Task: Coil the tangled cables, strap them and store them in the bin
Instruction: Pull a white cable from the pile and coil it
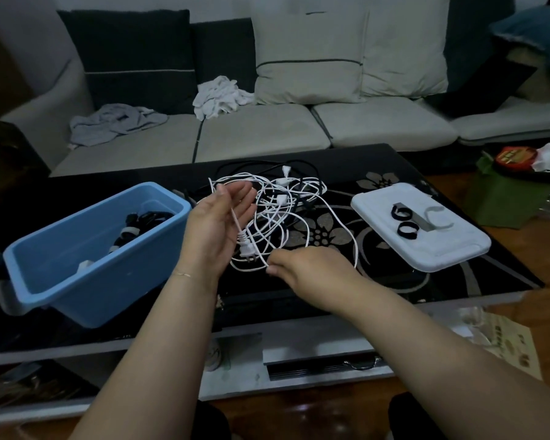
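Head view looks down on a tangle of white cables (pixel 280 204), mixed with a few black ones, lying on the dark floral worktop (pixel 394 281) between a blue bin (pixel 86 281) on the left and a white lid (pixel 426 249) on the right. One white cable runs up across the left hand (pixel 216 223), which is raised palm-up with fingers relaxed and apart; the cable's two-pin plug (pixel 245 249) hangs beside the heel of that palm. The right hand (pixel 311 265) sits low over the worktop, its grip pinched together on a strand of the same white cable at the tangle's near edge. Inside the bin lie coiled dark cables (pixel 137 225) bound with straps. Two rolled black straps (pixel 404 222) rest on the lid. Beyond the worktop stands a sofa (pixel 267 131) with cushions and crumpled cloths (pixel 216 96).
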`<state>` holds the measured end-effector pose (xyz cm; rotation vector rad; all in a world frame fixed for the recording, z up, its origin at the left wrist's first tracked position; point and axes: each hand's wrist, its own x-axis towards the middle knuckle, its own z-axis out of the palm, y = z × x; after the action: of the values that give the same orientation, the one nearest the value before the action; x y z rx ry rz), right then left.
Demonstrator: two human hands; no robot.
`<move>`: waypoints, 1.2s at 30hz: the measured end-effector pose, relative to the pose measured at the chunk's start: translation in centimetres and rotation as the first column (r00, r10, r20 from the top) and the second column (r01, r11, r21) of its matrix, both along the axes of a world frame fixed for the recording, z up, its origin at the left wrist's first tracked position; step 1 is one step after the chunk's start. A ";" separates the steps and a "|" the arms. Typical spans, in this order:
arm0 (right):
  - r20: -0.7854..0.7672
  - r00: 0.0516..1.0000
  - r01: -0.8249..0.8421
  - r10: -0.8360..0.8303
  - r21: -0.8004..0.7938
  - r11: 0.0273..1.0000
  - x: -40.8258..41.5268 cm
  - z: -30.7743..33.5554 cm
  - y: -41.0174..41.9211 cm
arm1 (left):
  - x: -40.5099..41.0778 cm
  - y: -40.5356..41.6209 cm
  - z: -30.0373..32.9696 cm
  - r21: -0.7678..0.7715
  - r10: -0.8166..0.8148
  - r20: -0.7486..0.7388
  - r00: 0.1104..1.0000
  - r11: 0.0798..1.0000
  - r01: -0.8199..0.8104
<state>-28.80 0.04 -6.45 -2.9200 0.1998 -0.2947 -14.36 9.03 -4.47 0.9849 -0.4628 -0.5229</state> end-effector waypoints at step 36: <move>0.336 0.902 -0.014 -0.272 0.652 0.758 -0.4 1.3 -3.9 | -4.7 0.0 -0.3 0.440 -0.535 0.231 0.812 0.802 0.403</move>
<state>-29.24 -3.86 -5.11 -2.0977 0.3597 -0.7042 -19.03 9.07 -4.80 1.3451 -0.9742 -0.9267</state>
